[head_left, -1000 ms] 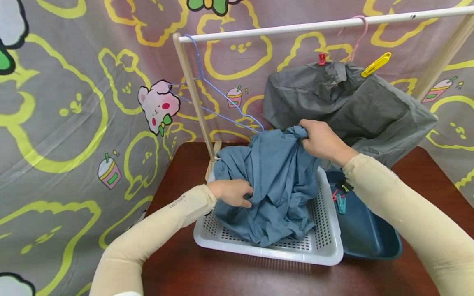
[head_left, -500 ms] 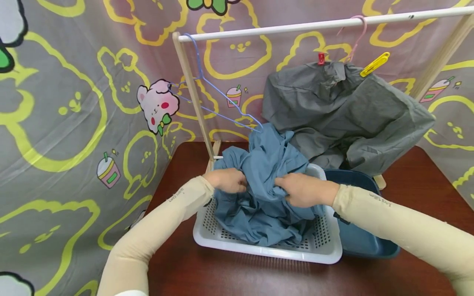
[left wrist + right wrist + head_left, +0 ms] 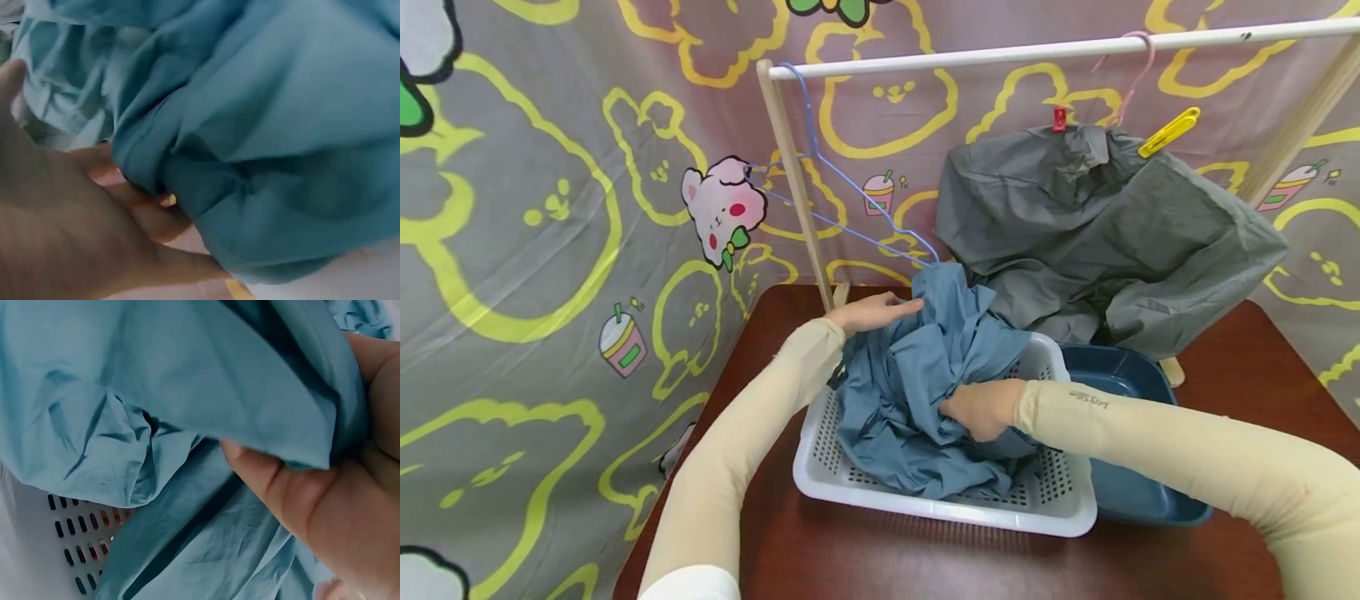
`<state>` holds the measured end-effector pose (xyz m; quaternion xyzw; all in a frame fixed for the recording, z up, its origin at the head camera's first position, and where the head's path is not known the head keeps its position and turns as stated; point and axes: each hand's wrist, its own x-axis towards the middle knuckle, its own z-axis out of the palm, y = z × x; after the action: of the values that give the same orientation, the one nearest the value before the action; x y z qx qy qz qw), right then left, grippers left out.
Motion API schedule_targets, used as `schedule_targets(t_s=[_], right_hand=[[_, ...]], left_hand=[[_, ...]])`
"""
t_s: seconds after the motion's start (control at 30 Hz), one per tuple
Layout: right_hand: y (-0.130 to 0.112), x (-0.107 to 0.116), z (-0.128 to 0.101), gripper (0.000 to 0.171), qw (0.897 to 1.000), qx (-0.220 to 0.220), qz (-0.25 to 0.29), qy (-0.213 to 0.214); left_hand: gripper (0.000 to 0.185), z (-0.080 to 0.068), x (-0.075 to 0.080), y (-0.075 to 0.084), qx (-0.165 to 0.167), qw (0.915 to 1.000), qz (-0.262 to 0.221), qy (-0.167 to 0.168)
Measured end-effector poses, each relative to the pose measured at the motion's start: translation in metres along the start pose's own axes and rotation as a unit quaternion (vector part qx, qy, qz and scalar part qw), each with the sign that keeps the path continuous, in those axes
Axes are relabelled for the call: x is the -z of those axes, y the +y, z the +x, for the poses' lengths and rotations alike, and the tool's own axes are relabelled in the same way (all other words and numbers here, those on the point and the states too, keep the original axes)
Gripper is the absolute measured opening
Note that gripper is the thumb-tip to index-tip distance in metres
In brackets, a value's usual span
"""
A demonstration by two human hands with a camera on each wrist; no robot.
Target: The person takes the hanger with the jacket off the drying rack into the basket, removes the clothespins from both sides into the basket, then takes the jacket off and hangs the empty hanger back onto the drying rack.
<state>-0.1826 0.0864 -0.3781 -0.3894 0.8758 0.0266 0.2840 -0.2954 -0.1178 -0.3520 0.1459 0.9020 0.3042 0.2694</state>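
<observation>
Two hands on blue cloth (image 3: 925, 375), right grip (image 3: 981, 408) apparently clutching, left (image 3: 872, 312) flat.

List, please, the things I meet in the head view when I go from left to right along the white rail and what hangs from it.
Blue wire hanger → red clip → pink hanger hook → yellow clothespin. The grey garment hangs below the last three.

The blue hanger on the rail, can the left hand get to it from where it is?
Probably yes. The left hand rests open on the blue cloth, and the blue hanger hangs just above it with nothing between.
</observation>
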Motion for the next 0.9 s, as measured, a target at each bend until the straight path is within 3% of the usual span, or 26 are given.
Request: schedule_targets(t_s=[0.07,0.17,0.27,0.37,0.43,0.5,0.57,0.63,0.67,0.73,0.8,0.83,0.9], right_hand=[[-0.001,-0.002,0.003,0.031,1.000,-0.005,-0.013,0.000],[-0.003,-0.004,0.006,0.039,1.000,-0.013,-0.025,0.001],[-0.003,-0.005,0.005,0.044,0.999,-0.012,-0.030,0.004],[-0.001,-0.001,-0.003,0.048,1.000,-0.001,-0.025,0.005],[0.002,0.003,-0.013,0.050,1.000,0.008,-0.013,0.011],[0.007,0.010,-0.025,0.052,0.999,0.021,0.006,0.024],[0.015,0.017,-0.038,0.046,0.997,0.036,0.027,0.064],[0.025,0.025,-0.049,0.032,0.988,0.050,0.037,0.143],[0.030,0.028,-0.054,0.027,0.978,0.056,0.033,0.196],[0.041,0.033,-0.061,0.030,0.950,0.059,0.010,0.308],[0.048,0.036,-0.064,0.049,0.920,0.054,-0.020,0.388],[0.051,0.037,-0.064,0.065,0.911,0.053,-0.036,0.407],[0.052,0.036,-0.062,0.096,0.912,0.056,-0.057,0.403]], left_hand=[[0.089,0.000,-0.003,0.007,-0.017,0.9997,-0.015,-0.001],[0.091,-0.002,-0.015,0.019,-0.043,0.9982,0.038,0.014],[0.085,-0.002,-0.031,0.029,-0.078,0.9847,0.149,0.044],[0.049,-0.002,-0.041,0.032,-0.113,0.9678,0.213,0.074],[0.020,-0.003,-0.043,0.030,-0.134,0.9648,0.207,0.092],[0.019,-0.008,-0.040,0.026,-0.155,0.9645,0.189,0.100],[0.020,-0.016,-0.036,0.021,-0.172,0.9642,0.173,0.104],[0.017,-0.027,-0.033,0.016,-0.191,0.9636,0.158,0.101],[0.014,-0.034,-0.032,0.014,-0.201,0.9617,0.159,0.097],[0.012,-0.047,-0.033,0.012,-0.217,0.9579,0.169,0.082],[0.012,-0.059,-0.036,0.013,-0.235,0.9510,0.191,0.063],[0.014,-0.064,-0.039,0.013,-0.245,0.9474,0.200,0.049],[0.015,-0.071,-0.045,0.016,-0.262,0.9417,0.210,0.017]])
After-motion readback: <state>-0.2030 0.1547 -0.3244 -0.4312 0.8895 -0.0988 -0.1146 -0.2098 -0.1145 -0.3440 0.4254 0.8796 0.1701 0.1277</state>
